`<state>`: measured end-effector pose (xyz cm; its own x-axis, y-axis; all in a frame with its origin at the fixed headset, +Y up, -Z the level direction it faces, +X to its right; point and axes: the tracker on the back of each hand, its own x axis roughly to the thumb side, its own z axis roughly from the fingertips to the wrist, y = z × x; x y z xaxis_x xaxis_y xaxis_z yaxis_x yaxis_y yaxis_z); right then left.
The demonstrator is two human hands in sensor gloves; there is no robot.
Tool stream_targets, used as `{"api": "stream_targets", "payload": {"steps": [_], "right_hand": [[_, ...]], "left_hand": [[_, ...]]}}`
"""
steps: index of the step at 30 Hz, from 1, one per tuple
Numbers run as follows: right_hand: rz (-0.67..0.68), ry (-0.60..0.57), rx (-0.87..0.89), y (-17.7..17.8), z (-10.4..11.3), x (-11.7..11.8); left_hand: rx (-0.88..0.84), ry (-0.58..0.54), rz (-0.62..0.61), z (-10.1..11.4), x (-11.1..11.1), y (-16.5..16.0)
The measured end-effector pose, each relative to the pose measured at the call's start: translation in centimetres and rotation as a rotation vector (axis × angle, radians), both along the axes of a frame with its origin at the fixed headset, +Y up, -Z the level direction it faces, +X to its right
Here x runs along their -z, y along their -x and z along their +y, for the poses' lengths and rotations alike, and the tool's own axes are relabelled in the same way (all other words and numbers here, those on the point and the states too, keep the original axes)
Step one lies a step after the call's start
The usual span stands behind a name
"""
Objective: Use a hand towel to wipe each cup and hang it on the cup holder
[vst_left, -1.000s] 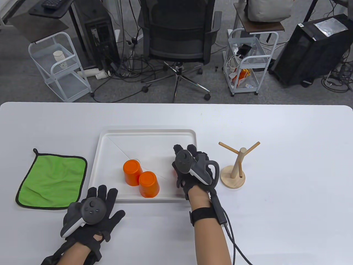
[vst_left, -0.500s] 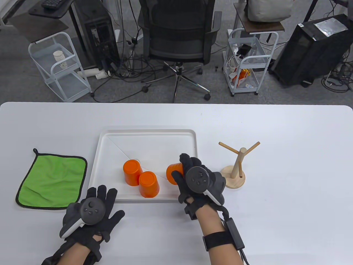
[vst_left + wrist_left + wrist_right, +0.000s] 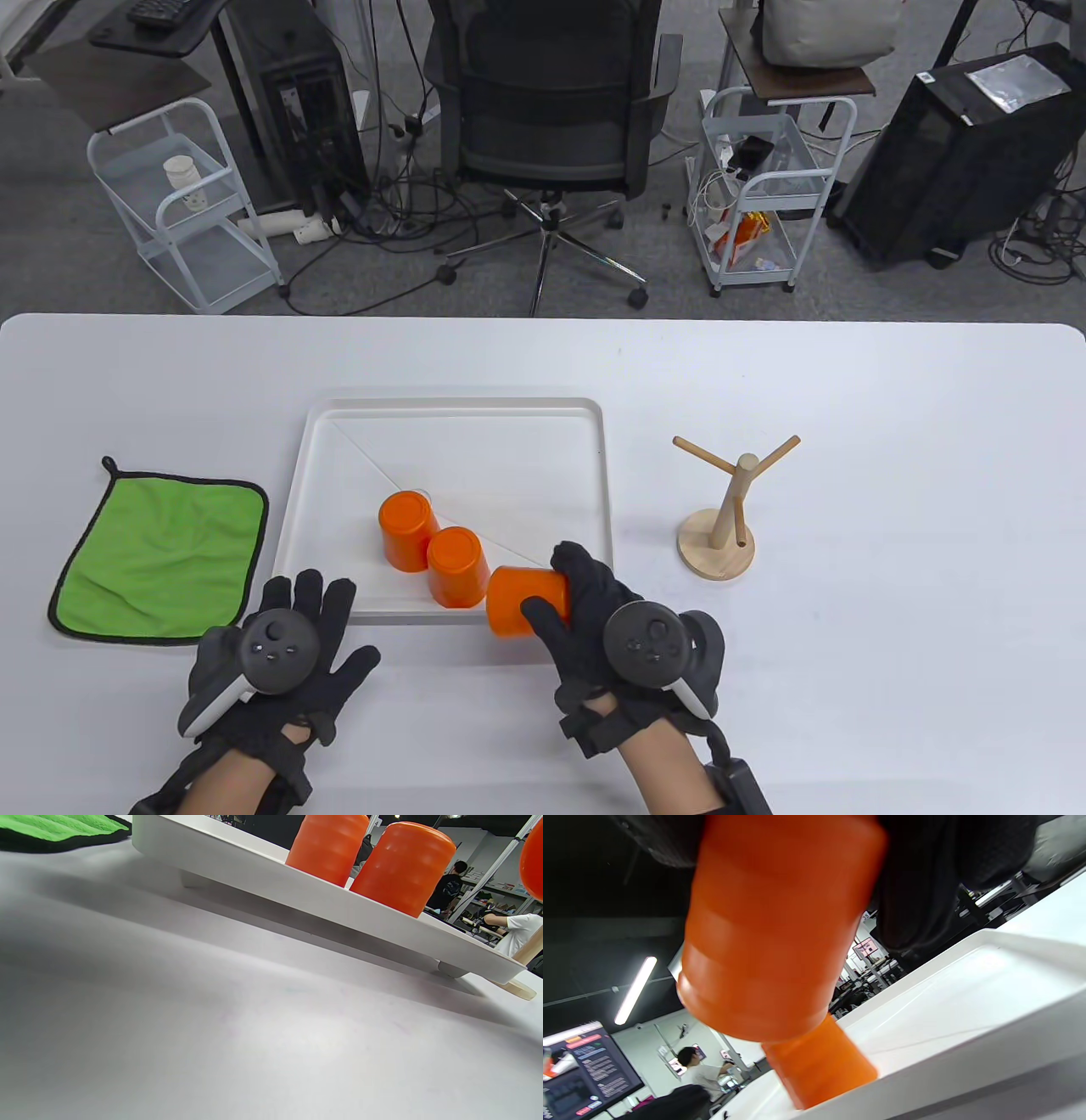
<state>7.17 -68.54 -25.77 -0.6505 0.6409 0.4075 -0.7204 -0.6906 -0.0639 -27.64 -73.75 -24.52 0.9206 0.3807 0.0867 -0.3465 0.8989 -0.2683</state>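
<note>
Where table view hides grip, right wrist view shows right hand [image 3: 611, 628] clasping orange cup [image 3: 780, 925].

No writing, label, brand or number can be read anywhere. The monitor [image 3: 583, 1069] at about eight o'clock in the right wrist view shows lines of text, too blurred to make out. The small sign [image 3: 866, 947] near centre there is equally illegible.
</note>
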Motion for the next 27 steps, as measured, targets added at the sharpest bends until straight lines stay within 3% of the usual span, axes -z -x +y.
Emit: {"api": "stream_targets", "payload": {"steps": [15,22,27], "right_hand": [[0.085,0.041,0.113,1.4,-1.6,-1.5],[0.104,0.058,0.12,1.7,-1.9,-1.8],[0.123,0.076,0.133,1.9,-2.0,-1.9]], "left_hand": [[-0.07,-0.066,0.096,2.2,-0.2,3.2],[0.095,-0.032,0.22,2.5,0.8,8.0],[0.22,0.055,0.3,1.9,2.2,10.9]]}}
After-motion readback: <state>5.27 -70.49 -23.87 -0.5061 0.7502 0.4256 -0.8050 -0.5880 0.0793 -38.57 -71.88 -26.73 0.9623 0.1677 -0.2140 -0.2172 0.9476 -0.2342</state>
